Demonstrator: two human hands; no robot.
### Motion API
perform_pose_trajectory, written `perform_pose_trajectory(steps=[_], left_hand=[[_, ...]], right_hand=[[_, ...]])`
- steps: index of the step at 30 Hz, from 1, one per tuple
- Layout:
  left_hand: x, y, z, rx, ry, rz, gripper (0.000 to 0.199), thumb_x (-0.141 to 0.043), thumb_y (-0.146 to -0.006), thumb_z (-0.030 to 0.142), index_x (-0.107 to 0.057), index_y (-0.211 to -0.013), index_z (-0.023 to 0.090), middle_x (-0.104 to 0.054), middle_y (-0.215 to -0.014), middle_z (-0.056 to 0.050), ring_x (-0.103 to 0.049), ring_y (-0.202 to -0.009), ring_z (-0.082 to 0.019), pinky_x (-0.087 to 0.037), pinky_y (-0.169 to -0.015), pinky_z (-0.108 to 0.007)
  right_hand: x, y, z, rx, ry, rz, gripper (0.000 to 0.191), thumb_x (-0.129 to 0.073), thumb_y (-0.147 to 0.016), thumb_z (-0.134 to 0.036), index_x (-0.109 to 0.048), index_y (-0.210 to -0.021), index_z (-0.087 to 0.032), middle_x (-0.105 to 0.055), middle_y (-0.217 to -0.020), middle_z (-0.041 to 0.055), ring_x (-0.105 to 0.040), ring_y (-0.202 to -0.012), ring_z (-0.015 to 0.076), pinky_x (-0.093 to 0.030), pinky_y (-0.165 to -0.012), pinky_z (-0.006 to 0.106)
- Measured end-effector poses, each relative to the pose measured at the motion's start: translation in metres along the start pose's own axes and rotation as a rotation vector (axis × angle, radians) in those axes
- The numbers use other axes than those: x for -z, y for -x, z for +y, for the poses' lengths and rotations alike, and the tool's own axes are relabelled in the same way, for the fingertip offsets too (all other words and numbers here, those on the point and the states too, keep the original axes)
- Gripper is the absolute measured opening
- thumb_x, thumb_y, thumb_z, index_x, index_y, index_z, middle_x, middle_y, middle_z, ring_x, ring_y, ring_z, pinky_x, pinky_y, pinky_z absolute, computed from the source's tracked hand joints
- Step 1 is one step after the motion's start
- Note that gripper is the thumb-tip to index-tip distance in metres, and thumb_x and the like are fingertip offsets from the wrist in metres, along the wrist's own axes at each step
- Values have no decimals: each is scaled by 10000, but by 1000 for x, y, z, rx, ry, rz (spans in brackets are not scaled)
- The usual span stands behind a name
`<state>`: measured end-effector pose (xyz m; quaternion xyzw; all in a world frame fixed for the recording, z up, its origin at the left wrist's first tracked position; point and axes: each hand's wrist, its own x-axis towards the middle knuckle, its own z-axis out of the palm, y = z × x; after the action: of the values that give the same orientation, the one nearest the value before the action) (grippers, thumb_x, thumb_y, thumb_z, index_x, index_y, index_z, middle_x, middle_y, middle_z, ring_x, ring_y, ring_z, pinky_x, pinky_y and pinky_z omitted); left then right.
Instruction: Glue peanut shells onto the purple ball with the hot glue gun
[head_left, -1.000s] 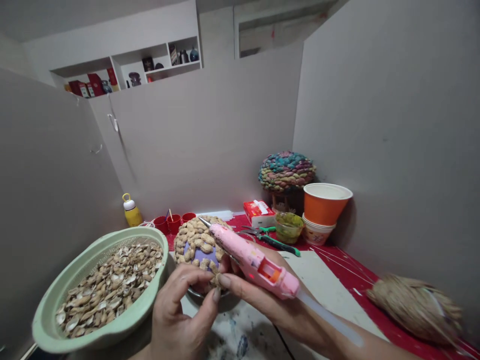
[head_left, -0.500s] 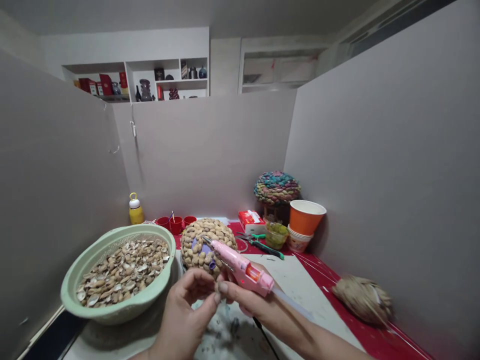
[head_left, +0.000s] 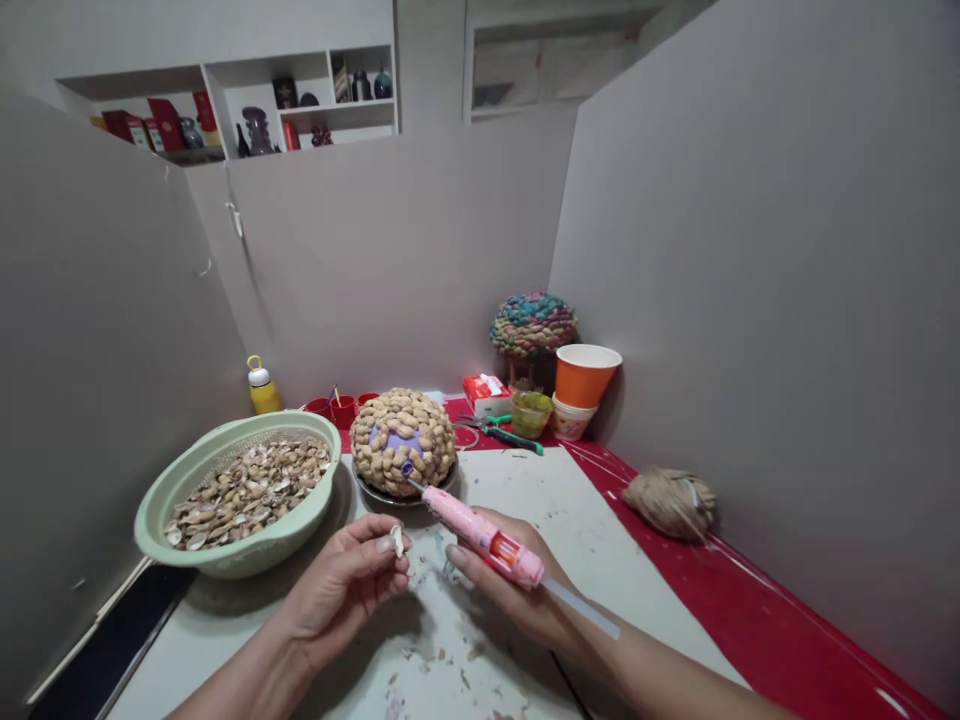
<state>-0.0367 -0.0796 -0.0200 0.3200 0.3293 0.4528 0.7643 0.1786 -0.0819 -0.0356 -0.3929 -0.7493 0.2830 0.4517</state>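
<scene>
Pinched between thumb and fingers of my left hand is a piece of peanut shell, its pale inner side showing. My right hand grips a pink hot glue gun, with a clear glue stick poking out of its rear. The nozzle points toward a ball covered in peanut shells. A purple balloon shows through a gap in the shells, and its knot lies just below. The ball rests on a dark round dish.
On the left stands a green colander full of peanut shells. Behind are red cups, a yellow bottle, green-handled pliers, a glass bowl and stacked paper buckets. A twine bundle lies right. Shell crumbs litter the board.
My hands, close together before, have moved apart. The shell piece now shows clearly in my left hand. The glue gun's nozzle no longer overlaps the ball's middle. The camera view has tilted down.
</scene>
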Motion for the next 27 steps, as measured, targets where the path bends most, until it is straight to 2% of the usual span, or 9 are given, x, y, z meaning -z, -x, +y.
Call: perform_pose_trajectory(steps=[5, 8, 16, 21, 27], left_hand=[[7, -14, -3, -36, -93, -2, 167, -793, -708, 150, -684, -832, 129, -678, -731, -20, -633, -645, -90, -551, -672, -217], [8, -26, -4, -86, -186, -12, 171, -789, -718, 182, -679, -840, 135, -687, -725, -24, -632, -644, -100, -539, -688, -235], [16, -54, -7, -245, -401, 55, 195, -798, -706, 240, -688, -839, 148, -686, -764, -19, -635, -711, -132, -516, -759, -284], [19, -59, -5, -261, -398, 78, 209, -813, -685, 240, -697, -828, 141, -704, -747, -30, -643, -698, -137, -513, -744, -273], [27, -66, 1, -289, -304, 112, 218, -829, -667, 217, -687, -814, 140, -702, -725, -14, -651, -694, -119, -529, -739, -243]], right_hand=[[1, -1, 3, 189, 100, -25, 271, -525, -876, -344, -380, -685, -217, -431, -648, -31, -404, -567, 119, -347, -543, 254], [2, -2, 7, 239, 114, -7, 264, -511, -883, -325, -367, -688, -220, -426, -650, -32, -407, -571, 121, -346, -554, 256], [9, -5, 16, 134, 68, 108, 270, -484, -903, -365, -403, -692, -218, -426, -650, -23, -421, -571, 134, -367, -555, 268], [9, -6, 17, 119, 44, 99, 235, -480, -902, -374, -453, -736, -210, -438, -660, -15, -438, -590, 145, -388, -567, 274], [4, -5, 18, 90, 26, 103, 308, -475, -906, -411, -423, -678, -210, -439, -658, -8, -422, -584, 138, -385, -554, 273]])
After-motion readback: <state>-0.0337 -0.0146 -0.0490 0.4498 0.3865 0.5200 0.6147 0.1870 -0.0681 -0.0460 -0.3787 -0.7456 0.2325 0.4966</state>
